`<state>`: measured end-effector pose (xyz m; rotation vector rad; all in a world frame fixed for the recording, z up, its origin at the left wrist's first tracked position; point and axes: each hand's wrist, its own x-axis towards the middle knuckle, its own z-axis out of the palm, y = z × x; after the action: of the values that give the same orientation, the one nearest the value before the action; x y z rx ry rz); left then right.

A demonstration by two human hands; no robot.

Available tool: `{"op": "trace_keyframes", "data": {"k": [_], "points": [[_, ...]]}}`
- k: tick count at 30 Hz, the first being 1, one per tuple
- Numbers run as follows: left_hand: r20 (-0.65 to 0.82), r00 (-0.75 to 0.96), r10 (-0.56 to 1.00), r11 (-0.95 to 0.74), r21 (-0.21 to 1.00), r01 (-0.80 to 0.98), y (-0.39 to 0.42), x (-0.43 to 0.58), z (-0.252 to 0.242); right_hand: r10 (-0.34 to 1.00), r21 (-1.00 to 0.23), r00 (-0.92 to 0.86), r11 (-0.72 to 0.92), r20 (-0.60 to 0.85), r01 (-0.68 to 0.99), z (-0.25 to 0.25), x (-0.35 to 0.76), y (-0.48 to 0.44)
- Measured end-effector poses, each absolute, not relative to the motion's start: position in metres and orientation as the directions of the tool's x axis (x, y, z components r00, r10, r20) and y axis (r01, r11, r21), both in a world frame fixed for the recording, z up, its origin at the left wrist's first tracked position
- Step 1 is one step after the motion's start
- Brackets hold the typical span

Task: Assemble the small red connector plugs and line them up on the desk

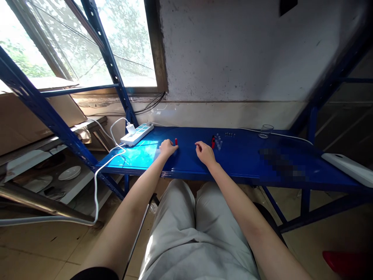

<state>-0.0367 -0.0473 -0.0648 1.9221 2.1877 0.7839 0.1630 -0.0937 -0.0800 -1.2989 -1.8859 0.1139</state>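
Red piece: small, long axis roughly upright, just right of your left hand, by the thumb.
Nearer hand: your left; your right hand is well apart.
Left fingers: bent; whether they pinch the piece cannot be told.
Right fingers: curled inward; contents cannot be told.
Red-and-black part: on the blue table, just beyond your right hand.

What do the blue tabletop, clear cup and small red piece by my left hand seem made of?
Blue tabletop: likely painted metal; glossy, with bright reflections. Clear cup: glass or plastic, smooth, see-through; can't tell which. Small red piece: perhaps plastic, judging by its bright colour; finish unclear.
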Motion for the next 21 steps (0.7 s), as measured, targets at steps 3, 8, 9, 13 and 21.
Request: {"op": "trace_keyframes", "data": {"k": [3,8,9,13,21], "points": [[0.382,-0.202,0.902,-0.010,0.485,0.874,-0.060,-0.039,-0.065,0.786,-0.484,-0.135,0.495,0.603,0.722,-0.079,0.164,-0.094],[0.618,-0.058,0.784,-0.277,0.431,0.859,-0.080,-0.031,-0.065,0.717,-0.427,-0.127,0.537,0.685,0.727,-0.067,0.173,-0.099],[0.644,-0.014,0.765,-0.329,0.410,0.851,-0.083,-0.027,-0.065,0.705,-0.415,-0.111,0.529,0.700,0.740,-0.064,0.178,-0.100],[0.732,0.140,0.666,-0.516,0.318,0.795,-0.092,-0.002,-0.064,0.639,-0.403,0.032,0.444,0.768,0.800,-0.058,0.209,-0.100],[0.806,0.218,0.550,-0.701,0.303,0.646,-0.090,0.071,-0.061,0.571,-0.642,0.421,0.260,0.705,0.722,-0.076,0.258,-0.091]]}}
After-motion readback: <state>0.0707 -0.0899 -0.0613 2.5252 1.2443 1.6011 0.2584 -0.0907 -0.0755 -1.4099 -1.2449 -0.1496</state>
